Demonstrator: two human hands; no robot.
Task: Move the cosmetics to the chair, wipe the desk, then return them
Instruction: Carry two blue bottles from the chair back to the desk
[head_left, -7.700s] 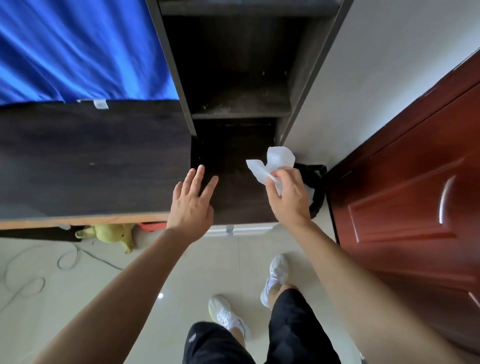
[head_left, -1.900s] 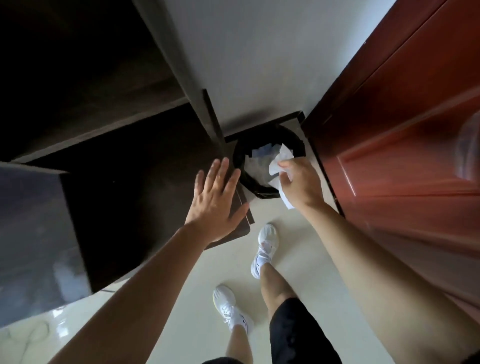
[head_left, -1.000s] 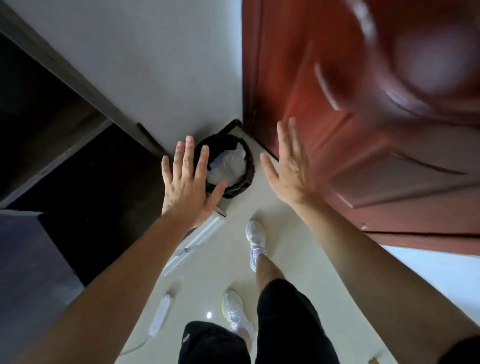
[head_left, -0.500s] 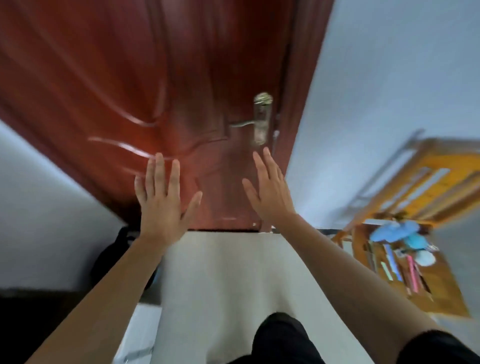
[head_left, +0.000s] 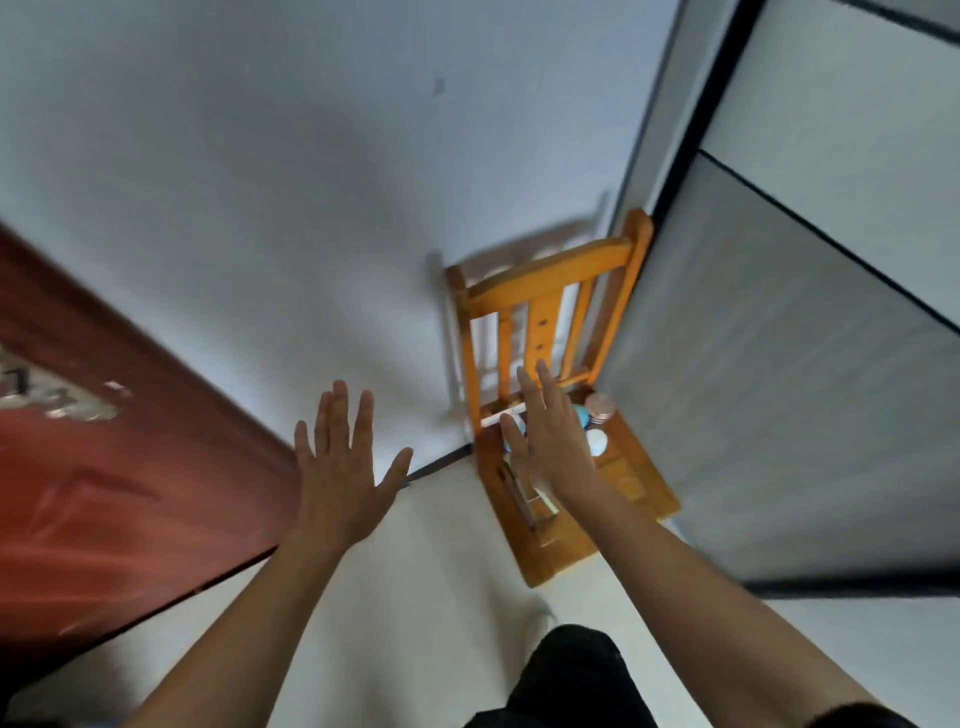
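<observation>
A: What does the room show, from the left?

B: A red-brown door (head_left: 104, 467) fills the lower left. It is blurred, and a pale patch on it cannot be read. A white wall (head_left: 311, 208) runs from it to the corner, with pale floor (head_left: 415, 571) below.

A: And the hands?

B: The person's left hand (head_left: 340, 478) is raised in front of the door's edge and the wall. Its fingers are straight and spread, and it holds nothing. The right hand (head_left: 550, 441) is raised over the chair (head_left: 550, 283) seat, fingers straight and close together, also holding nothing. Whether it touches anything there cannot be told.

A: Where are the cosmetics (head_left: 597, 441)?

B: On the seat of the chair, which stands in the corner with its back to the wall. A round jar and a white round piece sit near the seat's back right corner. A white stick lies along the back edge, and longer pieces lie by the left edge.

A: What is hidden?

B: The right hand covers the middle of the seat and part of a blue item. Blur makes the pieces hard to tell apart. The grey panel (head_left: 779, 389) on the right is cut off at the top and the side, and a dark-clothed leg is cut off at the bottom.

A: Any open room?

B: Floor lies open between the door and the seat's front left corner. The seat's front right part is bare. The chair's right side stands just beside the panel.
</observation>
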